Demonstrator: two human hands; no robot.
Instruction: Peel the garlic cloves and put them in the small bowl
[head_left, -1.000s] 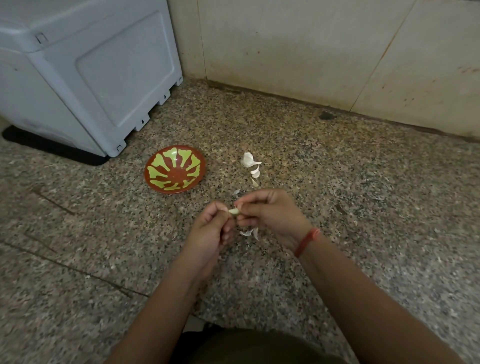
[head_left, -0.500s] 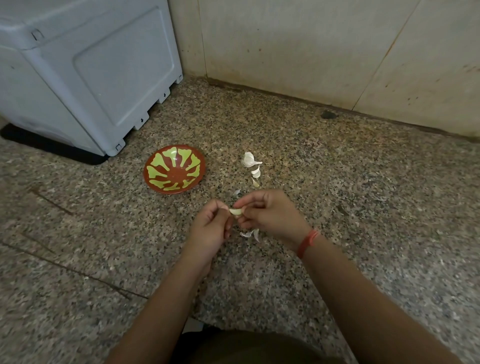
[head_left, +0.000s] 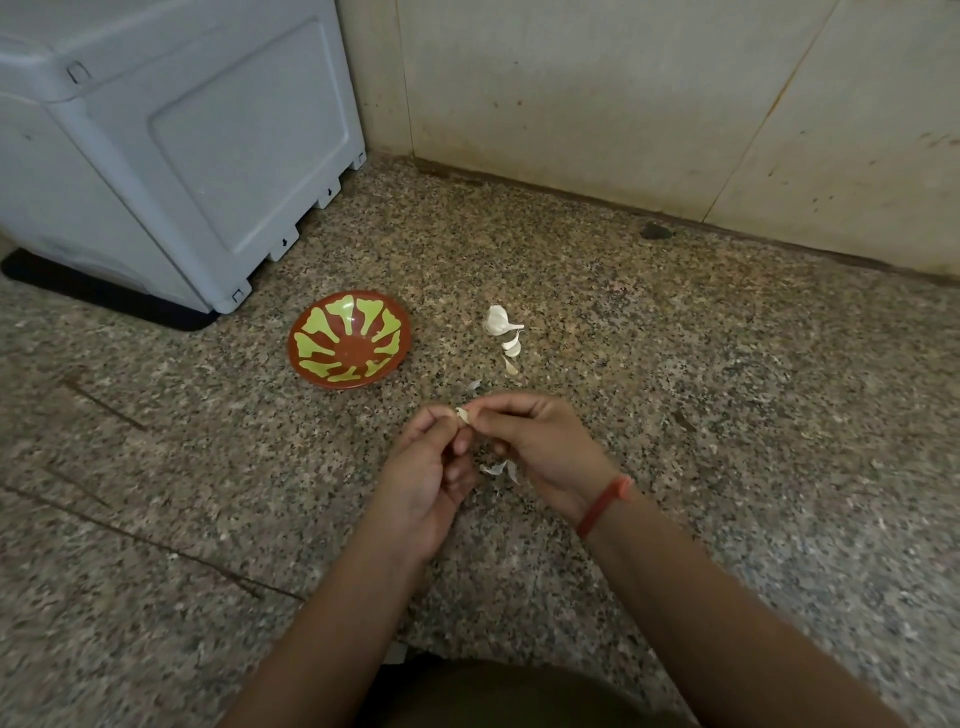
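"Garlic clove (head_left: 462, 414): where have you got it?"

"Middle of the frame, raised off the floor (head_left: 156, 493) and pinched between both hands. Reading across from the left: a grey plastic box (head_left: 156, 156) fills the upper left. The small bowl (head_left: 349, 346) sits just below and right of it, left of centre. I see no clove in it."

"And the hands?"

"My left hand (head_left: 431, 467) has its fingers curled, thumb and fingertips pinching one end of the clove. My right hand (head_left: 540, 441), the one with the red wristband (head_left: 605, 504), is curled too, thumb and forefinger nipping the other side. Whether it has skin or flesh I cannot tell. Above them, right of the bowl, lies the rest of the garlic bulb (head_left: 497, 319) with two loose cloves (head_left: 511, 348) just below it. Scraps of skin (head_left: 493, 469) lie on the floor under the hands."

"How will it handle?"

"Light and small, I'd judge, and firm inside, with a papery, brittle skin that tears off in flakes. Once bare it likely turns slick. So I'd hold it by the flanks with the left and pick at the tip or root end with a right fingernail. Squeeze too hard and it could shoot off towards the wall (head_left: 623, 104)."
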